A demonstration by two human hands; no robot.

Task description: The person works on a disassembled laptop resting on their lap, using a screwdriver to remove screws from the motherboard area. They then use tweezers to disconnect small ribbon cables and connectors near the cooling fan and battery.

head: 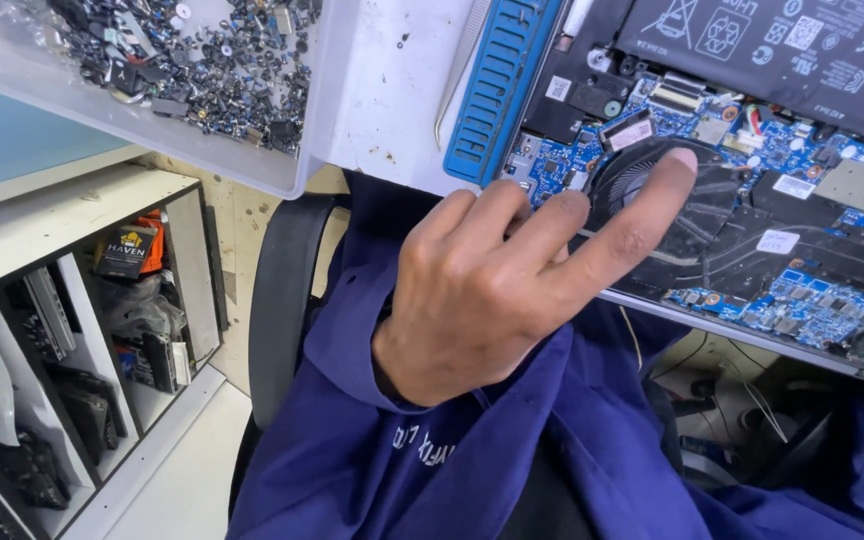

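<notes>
Your left hand [492,290], fingers loosely curled and holding nothing, hovers over the cooling fan [652,200]; a careless fingertip could bend its blades.

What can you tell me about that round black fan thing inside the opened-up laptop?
The cooling fan is a round black unit, plastic by its look, set into the blue circuit board near the left end of the opened laptop. Thin curved blades show on its left side, inside a dark housing that joins flat black heat pipes running right. It lies flat. The left hand covers its lower left part, the index fingertip reaching over its top edge; whether it presses down cannot be told.
</notes>
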